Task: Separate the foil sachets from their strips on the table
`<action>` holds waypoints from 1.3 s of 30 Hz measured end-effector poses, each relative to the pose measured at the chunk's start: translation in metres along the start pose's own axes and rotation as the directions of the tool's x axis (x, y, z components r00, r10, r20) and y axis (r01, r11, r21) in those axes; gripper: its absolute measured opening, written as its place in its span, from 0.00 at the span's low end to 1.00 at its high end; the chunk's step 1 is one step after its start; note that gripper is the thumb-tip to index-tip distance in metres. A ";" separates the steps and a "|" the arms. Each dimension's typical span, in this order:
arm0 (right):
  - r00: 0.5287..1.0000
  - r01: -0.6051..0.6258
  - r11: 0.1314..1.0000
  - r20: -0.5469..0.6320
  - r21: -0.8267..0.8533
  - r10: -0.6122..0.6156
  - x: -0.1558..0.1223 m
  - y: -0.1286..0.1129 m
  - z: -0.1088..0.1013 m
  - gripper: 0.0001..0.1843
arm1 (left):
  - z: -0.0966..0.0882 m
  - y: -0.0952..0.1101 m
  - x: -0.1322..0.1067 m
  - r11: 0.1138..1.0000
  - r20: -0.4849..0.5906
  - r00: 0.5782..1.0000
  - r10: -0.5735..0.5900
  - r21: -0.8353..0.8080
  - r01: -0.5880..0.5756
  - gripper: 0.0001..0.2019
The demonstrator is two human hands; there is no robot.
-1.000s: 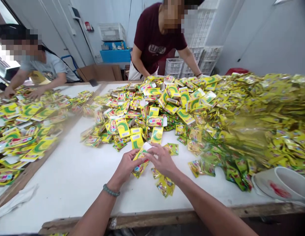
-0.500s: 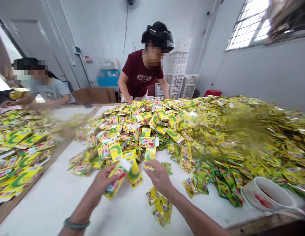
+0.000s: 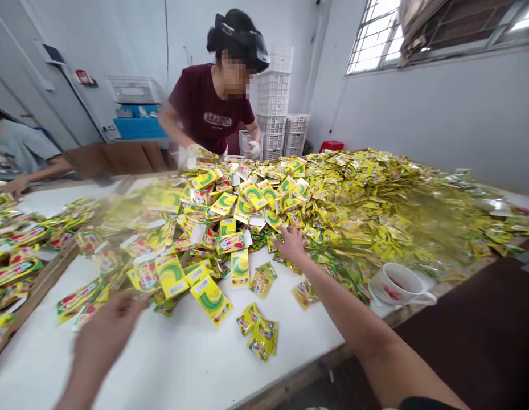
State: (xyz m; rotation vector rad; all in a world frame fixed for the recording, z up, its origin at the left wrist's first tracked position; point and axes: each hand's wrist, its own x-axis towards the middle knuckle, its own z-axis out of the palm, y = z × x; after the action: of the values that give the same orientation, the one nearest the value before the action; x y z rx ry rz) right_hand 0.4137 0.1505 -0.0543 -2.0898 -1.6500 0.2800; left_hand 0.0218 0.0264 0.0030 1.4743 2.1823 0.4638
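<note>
My left hand (image 3: 108,327), smeared by motion, is over the white table at lower left, beside yellow-and-green cartons. Its fingers look curled, but I cannot tell whether they hold anything. Farther forward, my right hand (image 3: 291,246) reaches to the edge of the heap with fingers apart, touching or just above small sachets (image 3: 273,244). Between my hands a yellow carton (image 3: 210,299) lies flat, and another carton (image 3: 240,267) is just behind it. Several loose yellow sachets (image 3: 262,336) rest on the table nearer to me.
A large mound of sachets (image 3: 375,193) spreads to the right. A white cup (image 3: 394,285) stands near the table's right edge. More cartons (image 3: 16,267) lie beyond a wooden strip at left. Across the table, a gloved co-worker (image 3: 217,108) handles cartons; another person's arm (image 3: 37,171) shows at left.
My left hand has moved left and the carton it held no longer shows in it. My right hand has reached forward to the sachets. The view has swung right.
</note>
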 end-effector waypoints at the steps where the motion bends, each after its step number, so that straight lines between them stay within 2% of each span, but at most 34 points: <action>1: 0.999 0.047 0.999 0.029 -0.028 -0.046 -0.003 -0.001 0.003 0.25 | 0.017 0.006 -0.006 1.000 0.016 1.000 0.008 0.027 -0.008 0.18; 3: 0.981 0.178 0.984 0.085 -0.031 -0.174 -0.017 -0.005 0.012 0.23 | 0.057 0.025 -0.016 0.995 0.051 0.997 0.060 0.074 -0.063 0.24; 5: 0.944 0.305 0.952 0.128 0.016 -0.304 -0.035 -0.009 0.022 0.20 | 0.092 0.044 -0.024 0.985 0.042 0.991 0.130 0.113 -0.134 0.31; 7: 0.909 0.384 0.921 0.150 0.066 -0.390 -0.055 -0.014 0.031 0.16 | 0.115 0.058 -0.027 0.973 -0.011 0.982 0.188 0.137 -0.185 0.34; 9: 0.874 0.434 0.893 0.184 0.121 -0.450 -0.071 -0.021 0.036 0.14 | 0.124 0.063 -0.023 0.972 -0.031 0.977 0.210 0.117 -0.205 0.34; 11: 0.838 0.459 0.868 0.232 0.191 -0.494 -0.082 -0.026 0.037 0.12 | 0.124 0.059 -0.015 0.981 -0.030 0.982 0.188 0.044 -0.187 0.32; 13: 0.829 0.435 0.865 0.264 0.249 -0.493 -0.084 -0.027 0.035 0.10 | 0.119 0.048 -0.007 0.985 0.000 0.987 0.159 -0.070 -0.159 0.29; 15: 0.856 0.371 0.891 0.275 0.263 -0.437 -0.081 -0.022 0.030 0.10 | 0.111 0.033 -0.002 0.954 0.095 0.977 0.191 -0.251 -0.163 0.25; 17: 0.891 0.299 0.923 0.275 0.241 -0.360 -0.078 -0.015 0.025 0.12 | 0.101 0.017 -0.003 0.885 0.222 0.943 0.247 -0.448 -0.126 0.25; 19: 0.905 0.251 0.943 0.293 0.217 -0.308 -0.079 -0.011 0.020 0.12 | 0.089 0.005 -0.008 0.843 0.305 0.913 0.270 -0.533 -0.072 0.25; 20: 0.904 0.239 0.949 0.309 0.205 -0.294 -0.083 -0.011 0.018 0.11 | 0.083 0.002 -0.011 0.854 0.326 0.907 0.267 -0.516 -0.066 0.25; 22: 0.899 0.249 0.954 0.326 0.170 -0.293 -0.094 -0.015 0.015 0.10 | 0.074 0.000 -0.019 0.919 0.329 0.910 0.253 -0.376 -0.119 0.23; 24: 0.900 0.281 0.954 0.315 0.108 -0.301 -0.106 -0.022 0.013 0.15 | 0.070 0.006 -0.028 0.969 0.267 0.934 0.236 -0.132 -0.207 0.23; 25: 0.901 0.297 0.952 0.308 0.071 -0.304 -0.112 -0.026 0.013 0.19 | 0.071 0.010 -0.032 0.968 0.221 0.944 0.244 0.000 -0.251 0.23; 26: 0.901 0.309 0.950 0.308 0.039 -0.306 -0.117 -0.029 0.013 0.24 | 0.074 0.016 -0.037 0.948 0.180 0.945 0.274 0.115 -0.297 0.25; 28: 0.893 0.311 0.950 0.340 0.005 -0.294 -0.121 -0.033 0.014 0.29 | 0.082 0.026 -0.047 0.877 0.165 0.914 0.370 0.262 -0.403 0.29; 30: 0.875 0.273 0.962 0.413 0.014 -0.254 -0.122 -0.033 0.015 0.29 | 0.091 0.034 -0.054 0.811 0.224 0.868 0.444 0.312 -0.495 0.33; 32: 0.853 0.201 0.978 0.481 0.057 -0.203 -0.120 -0.032 0.015 0.26 | 0.097 0.038 -0.057 0.802 0.260 0.851 0.456 0.293 -0.520 0.35; 34: 0.845 0.133 0.983 0.504 0.130 -0.180 -0.119 -0.029 0.013 0.21 | 0.096 0.038 -0.056 0.859 0.233 0.868 0.438 0.177 -0.480 0.34; 36: 0.863 0.100 0.972 0.468 0.212 -0.191 -0.121 -0.027 0.008 0.13 | 0.089 0.035 -0.053 0.918 0.189 0.898 0.397 -0.063 -0.393 0.35; 37: 0.877 0.095 0.964 0.437 0.250 -0.200 -0.122 -0.026 0.005 0.09 | 0.085 0.033 -0.052 0.915 0.180 0.909 0.377 -0.223 -0.335 0.36; 39: 0.904 0.109 0.945 0.364 0.309 -0.223 -0.126 -0.027 -0.001 0.14 | 0.079 0.027 -0.050 0.817 0.174 0.921 0.350 -0.538 -0.208 0.38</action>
State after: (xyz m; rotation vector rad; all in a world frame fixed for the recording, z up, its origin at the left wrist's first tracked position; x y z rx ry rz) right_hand 0.3582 0.0346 -0.0565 -1.7400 -1.8722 0.8769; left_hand 0.1020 -0.0080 -0.0397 1.4518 1.4754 0.8223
